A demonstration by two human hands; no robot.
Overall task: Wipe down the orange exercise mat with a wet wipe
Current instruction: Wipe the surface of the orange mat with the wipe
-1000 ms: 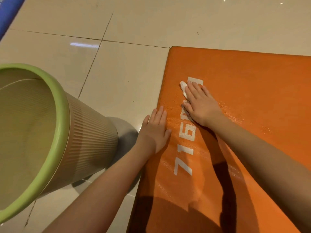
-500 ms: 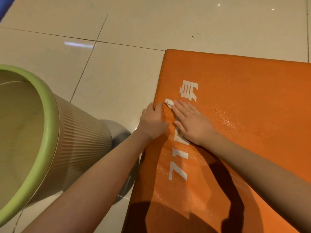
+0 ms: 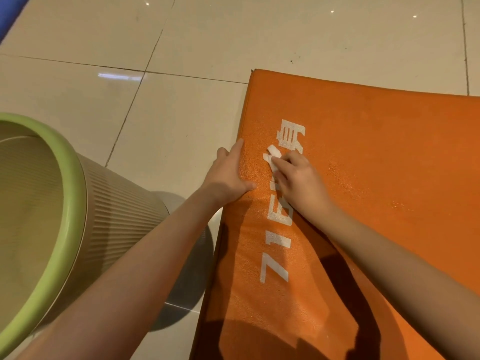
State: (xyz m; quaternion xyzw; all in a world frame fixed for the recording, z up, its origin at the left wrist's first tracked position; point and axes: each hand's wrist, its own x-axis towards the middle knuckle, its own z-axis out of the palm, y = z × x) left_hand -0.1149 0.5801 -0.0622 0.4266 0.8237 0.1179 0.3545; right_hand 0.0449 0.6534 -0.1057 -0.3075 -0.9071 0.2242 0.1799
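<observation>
The orange exercise mat [image 3: 376, 178] lies on the tiled floor and fills the right half of the view, with white printing along its left side. A small white wet wipe [image 3: 272, 156] sits on the mat just below the printed character. My right hand [image 3: 298, 180] presses on it with bent fingers, so only the wipe's far end shows. My left hand [image 3: 228, 175] rests on the mat's left edge, thumb on top and fingers along the side. Wet speckles glisten on the mat right of my right hand.
A ribbed beige bin with a green rim [image 3: 78, 203] stands tilted in view at the left, close to my left forearm and the mat's edge. Pale floor tiles [image 3: 181, 113] surround the mat. A blue strip [image 3: 7, 14] shows at the top left corner.
My right hand slid the wipe from the printed character toward the mat's left edge, then partway back, and its fingers are now more bent. My left hand shifted onto the mat's edge.
</observation>
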